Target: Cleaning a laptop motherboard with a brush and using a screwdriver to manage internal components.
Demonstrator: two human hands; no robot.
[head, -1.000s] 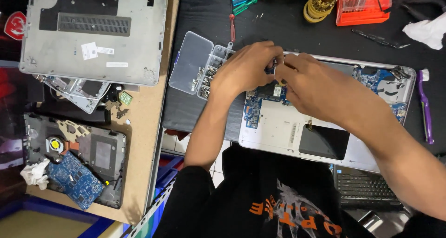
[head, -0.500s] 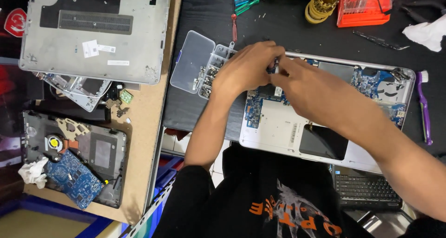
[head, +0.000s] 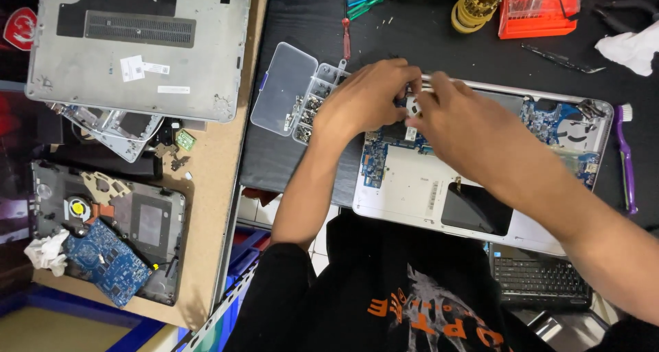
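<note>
— Small white part (head: 412, 107), pinched between left hand (head: 367, 98) and right hand (head: 461, 122), above the opened laptop base (head: 419, 187)'s blue board (head: 374, 161).

— Could slip, drop among the board's components. Could also knock the open screw box (head: 302, 94) just beside.

Matt silver metal laptop chassis (head: 412, 194); clear glossy plastic screw box (head: 285, 87); black matt tabletop (head: 302, 22).

The opened laptop base (head: 419, 187) is silver with blue circuit boards (head: 374, 161). The counter (head: 302, 22) is black, the bit case (head: 539, 8) orange, the brush (head: 626, 161) purple, the screw box (head: 292, 91) clear, upper middle.
</note>
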